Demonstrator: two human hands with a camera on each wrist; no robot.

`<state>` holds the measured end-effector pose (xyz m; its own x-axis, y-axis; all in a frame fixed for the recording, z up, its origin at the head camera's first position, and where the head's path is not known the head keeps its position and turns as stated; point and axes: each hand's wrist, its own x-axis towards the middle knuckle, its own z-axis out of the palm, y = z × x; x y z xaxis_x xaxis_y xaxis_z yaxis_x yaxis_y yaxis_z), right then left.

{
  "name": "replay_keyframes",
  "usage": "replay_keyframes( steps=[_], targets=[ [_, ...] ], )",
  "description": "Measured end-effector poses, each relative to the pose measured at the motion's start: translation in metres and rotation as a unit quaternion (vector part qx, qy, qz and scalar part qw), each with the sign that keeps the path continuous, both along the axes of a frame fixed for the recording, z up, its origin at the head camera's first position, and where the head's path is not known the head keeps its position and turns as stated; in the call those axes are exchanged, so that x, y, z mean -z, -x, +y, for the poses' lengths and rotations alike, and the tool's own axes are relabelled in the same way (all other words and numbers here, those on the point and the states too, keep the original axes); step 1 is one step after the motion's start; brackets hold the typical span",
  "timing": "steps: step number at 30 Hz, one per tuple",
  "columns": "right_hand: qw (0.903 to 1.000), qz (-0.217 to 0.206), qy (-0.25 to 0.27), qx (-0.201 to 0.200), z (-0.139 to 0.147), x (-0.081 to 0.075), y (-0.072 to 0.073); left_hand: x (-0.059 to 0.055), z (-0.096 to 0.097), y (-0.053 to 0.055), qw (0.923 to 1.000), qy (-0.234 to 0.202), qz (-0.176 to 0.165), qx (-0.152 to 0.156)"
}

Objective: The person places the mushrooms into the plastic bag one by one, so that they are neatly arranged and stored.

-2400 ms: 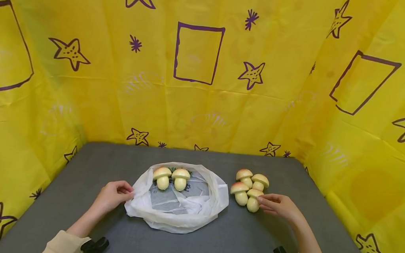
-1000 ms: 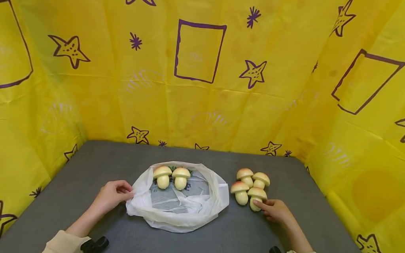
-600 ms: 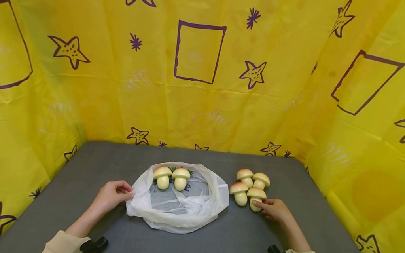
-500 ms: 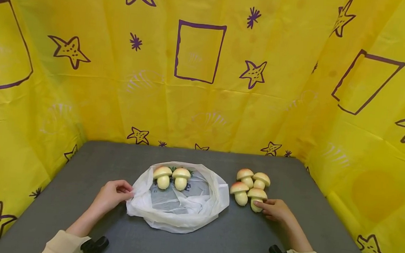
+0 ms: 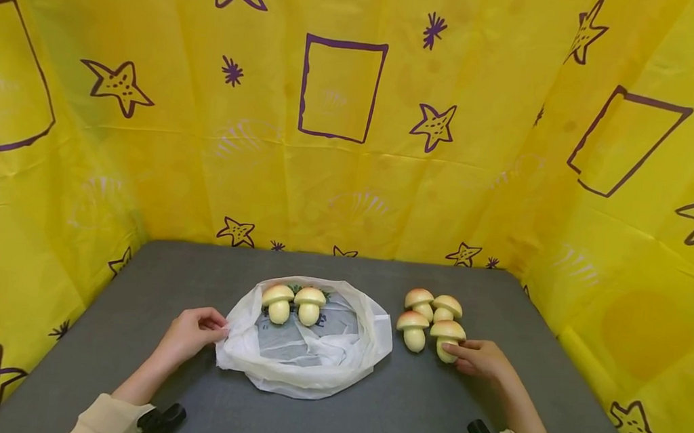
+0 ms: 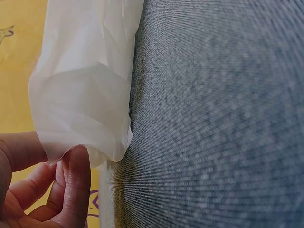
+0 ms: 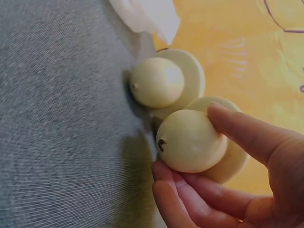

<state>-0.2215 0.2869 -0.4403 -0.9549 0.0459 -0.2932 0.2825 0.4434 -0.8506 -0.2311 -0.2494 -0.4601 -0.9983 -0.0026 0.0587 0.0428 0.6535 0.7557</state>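
1. Fingers (image 6: 77, 183) of the left hand (image 5: 189, 334) pinch the left edge of a white plastic bag (image 5: 285, 376).
2. The bag lies on a grey table (image 5: 330, 429), its mouth a wide oval facing up, the long axis running left to right.
3. Inside, by the far rim, 2 mushrooms lie side by side: a left inner mushroom (image 5: 279, 308) and a right inner mushroom (image 5: 309, 309). Each points its cap away from the person, stem toward them.
4. Right of the bag sit a front-left mushroom (image 5: 414, 330), a back-left mushroom (image 5: 419, 300) and a back-right mushroom (image 5: 447, 307), caps toward the far side.
5. The held mushroom (image 5: 448, 332) is at this group's near right corner, cap away, stem toward the person, long axis near to far. I cannot tell whether it touches the table.
6. The right hand (image 5: 485, 360) grips its stem between thumb and fingers.
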Motion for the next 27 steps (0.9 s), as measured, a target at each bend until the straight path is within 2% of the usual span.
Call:
replay_keyframes(
  steps=[7,19,27],
  targets=[
    [0.9996,0.021,-0.017,-0.006,-0.002,-0.009,-0.003,0.000,0.000,-0.002,1.0000,-0.002,-0.007,-0.002],
    [0.9990,0.035,0.002,-0.027,-0.022,-0.033,0.004,0.001,-0.002,-0.001,0.9999,-0.014,-0.004,-0.001],
    [0.9981,0.047,0.028,-0.028,-0.040,-0.037,0.012,0.000,-0.003,-0.001,0.9998,-0.017,-0.008,0.000]
  ],
)
